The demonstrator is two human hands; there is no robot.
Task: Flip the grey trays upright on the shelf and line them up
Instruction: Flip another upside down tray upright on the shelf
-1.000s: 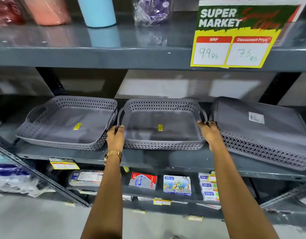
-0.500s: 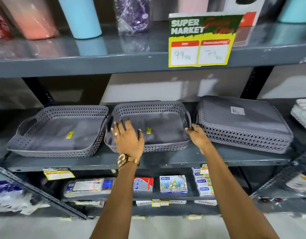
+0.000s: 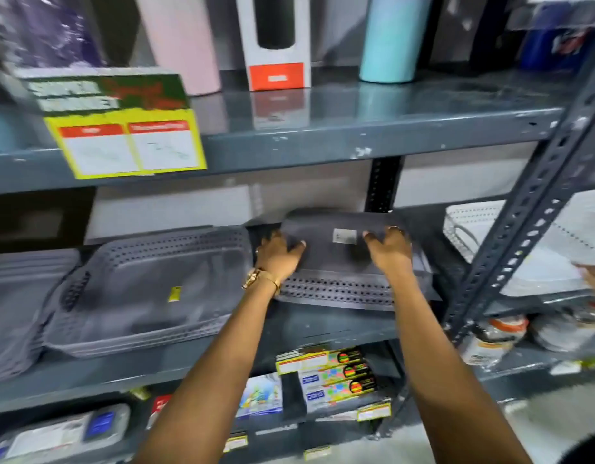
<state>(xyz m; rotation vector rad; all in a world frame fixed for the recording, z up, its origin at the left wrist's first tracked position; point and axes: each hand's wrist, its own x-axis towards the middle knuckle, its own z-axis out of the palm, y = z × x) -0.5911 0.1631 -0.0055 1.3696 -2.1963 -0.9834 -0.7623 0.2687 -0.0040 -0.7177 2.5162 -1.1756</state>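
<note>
Moved off centre-left upright tray (image 3: 148,289): my left hand (image 3: 279,256) and right hand (image 3: 388,251), spread on centre-frame upturned tray (image 3: 336,283), readying flip.

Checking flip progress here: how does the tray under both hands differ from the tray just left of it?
The right tray lies upside down, flat base up; the left tray sits upright, open side up. The right tray shows a white label on its base; the left tray has a yellow sticker inside. The left hand and right hand rest on the right tray; nothing touches the left one. Both are grey with perforated walls, on the same shelf.
</note>
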